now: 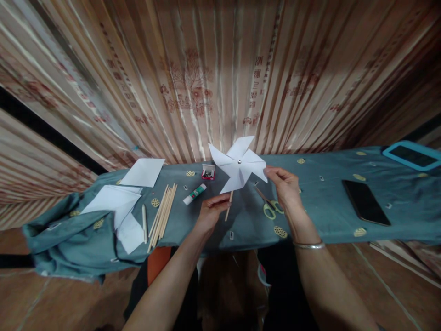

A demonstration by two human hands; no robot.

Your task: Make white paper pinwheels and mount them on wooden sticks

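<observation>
Wood in the left hand: the left hand [211, 208] is closing its thumb and fingers around a thin, pale stick [228, 212], gripping it just below the paper.
Right hand at the blade: the right hand [285, 184] is curling partly closed, its fingertips touching the tip of the right-hand blade; whether they are pinching it or only resting there, I cannot tell.
Pinwheel: the white paper pinwheel [236, 169] is standing on the stick above the surface, between the two hands, its flat, pointed blades fanning out from the centre.
Pin: a small, shiny round pin head [239, 162] is sitting at the pinwheel's middle.
Bracelet: a smooth silver-coloured band [310, 246] is circling the right wrist.
Scissors: a pair of scissors [270, 203] with yellow-green loop handles is lying just below the pinwheel.
Red box: a small open box [208, 173] is holding dark and shiny little pieces, too small to tell apart.
Glue stick: a white and green tube [195, 194] is lying aslant near the left hand.
Sticks: a loose bundle of slim, straight rods [163, 216] is lying farther left, beside a whitish pencil-like rod [144, 223].
Paper: one flat sheet [143, 173] is lying above a pile of white paper pieces [112, 198], which a fold of cloth is partly covering.
Phone: a dark, glossy slab [365, 202] is lying on the right, with a blue-framed device [413, 155] beyond it.
Cloth: grey-green fabric with yellow oval motifs is draping the surface [324, 209].
Curtain: pleated beige fabric [227, 41] is hanging behind, showing reddish prints.
</observation>
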